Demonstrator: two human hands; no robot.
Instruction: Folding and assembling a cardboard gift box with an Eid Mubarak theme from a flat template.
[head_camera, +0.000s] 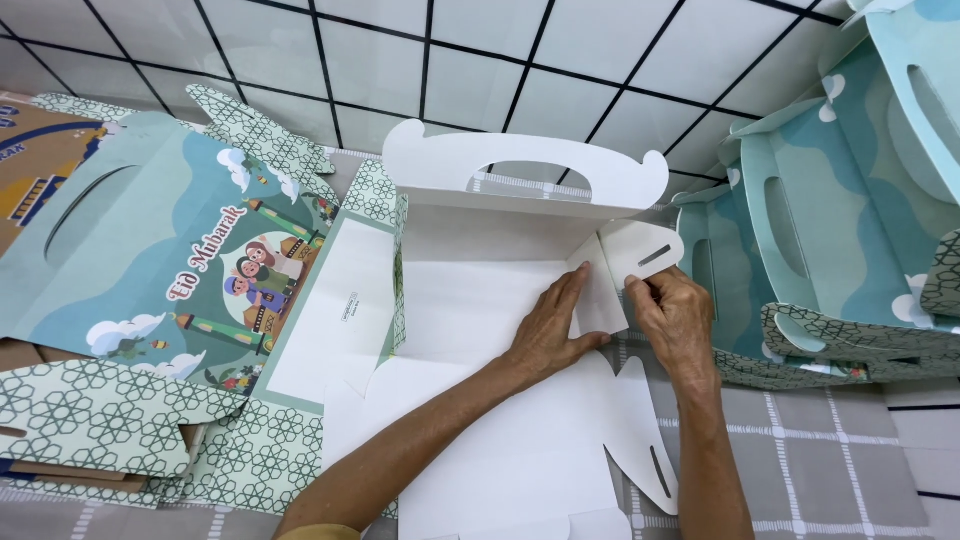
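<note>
A flat cardboard box blank (480, 300) lies white side up in front of me, its handle panel (520, 175) standing up at the far side. My left hand (550, 325) presses flat on the white panel beside a slotted side flap (625, 265). My right hand (675, 315) pinches the edge of that flap and bends it up along its crease. A second slotted flap (640, 440) lies flat near my right forearm.
More flat printed blanks, teal with cartoon figures and a green lattice pattern (150, 270), are stacked at the left. Folded teal boxes with handles (830, 230) stand nested at the right. A white tiled wall (480, 50) rises behind; a grey checked cloth (820, 460) covers the surface.
</note>
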